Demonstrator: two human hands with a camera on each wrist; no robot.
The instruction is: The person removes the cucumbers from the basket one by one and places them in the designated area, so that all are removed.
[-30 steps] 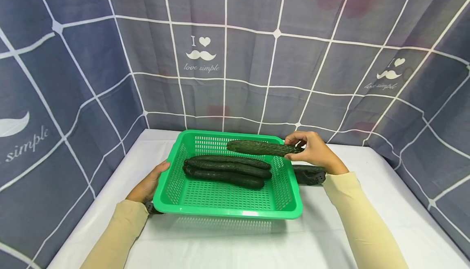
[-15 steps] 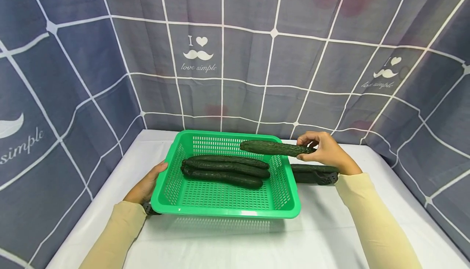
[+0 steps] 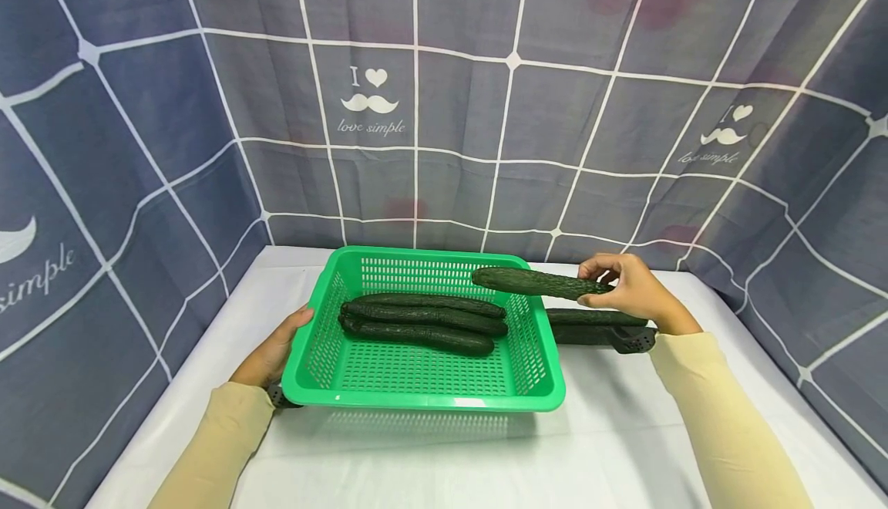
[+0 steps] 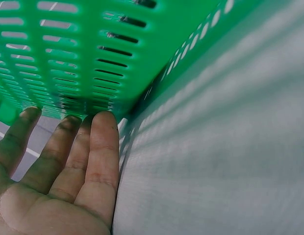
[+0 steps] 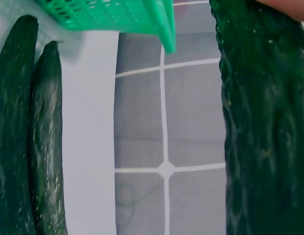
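Note:
My right hand (image 3: pixel 627 289) grips a bumpy dark green cucumber (image 3: pixel 534 283) near its right end. This cucumber is raised, its left part over the right back of a green plastic basket (image 3: pixel 423 403). Seen from the right wrist, the held cucumber (image 5: pixel 267 117) fills the right edge. Three cucumbers (image 3: pixel 423 335) lie side by side in the basket. My left hand (image 3: pixel 274 351) rests against the basket's left side. In the left wrist view its fingers (image 4: pixel 104 152) extend, fairly straight, to the slotted wall.
Two more cucumbers (image 5: pixel 46 147) lie on the white table (image 3: pixel 416 470) just right of the basket, partly hidden by the wrist strap (image 3: pixel 634 339) in the head view. A grey-blue checked curtain (image 3: pixel 458 108) stands behind and at both sides.
My right hand has moved to the right with the cucumber, drawing it partly away from above the basket. The left hand keeps its place at the basket. The head view has shifted slightly.

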